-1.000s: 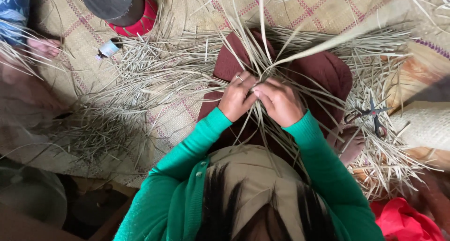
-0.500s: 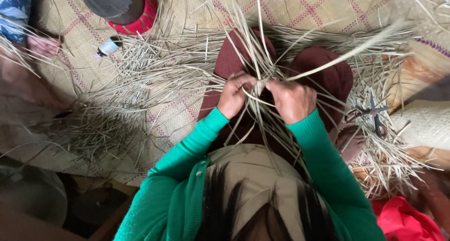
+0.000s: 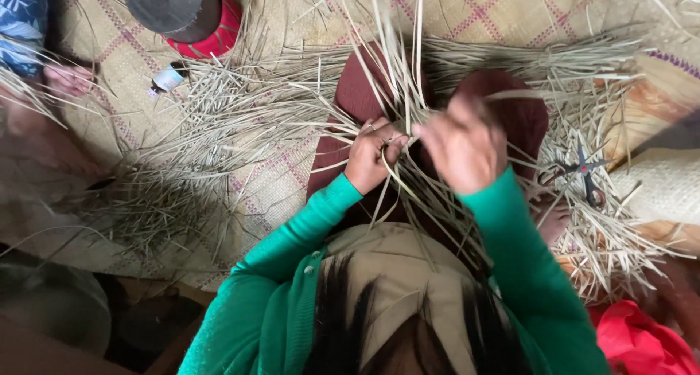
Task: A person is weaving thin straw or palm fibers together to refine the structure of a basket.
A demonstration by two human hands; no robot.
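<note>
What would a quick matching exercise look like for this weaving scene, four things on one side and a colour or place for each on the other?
Things:
1. left hand
2. scissors
3. sleeves
4. woven mat

Descriptions:
A. bright green
B. tan with a pink check pattern
C. lying on loose straw at the right
D. closed around pale straw strips over the maroon lap

Pairs: 1-D, 2-C, 3-A, 4-B
</note>
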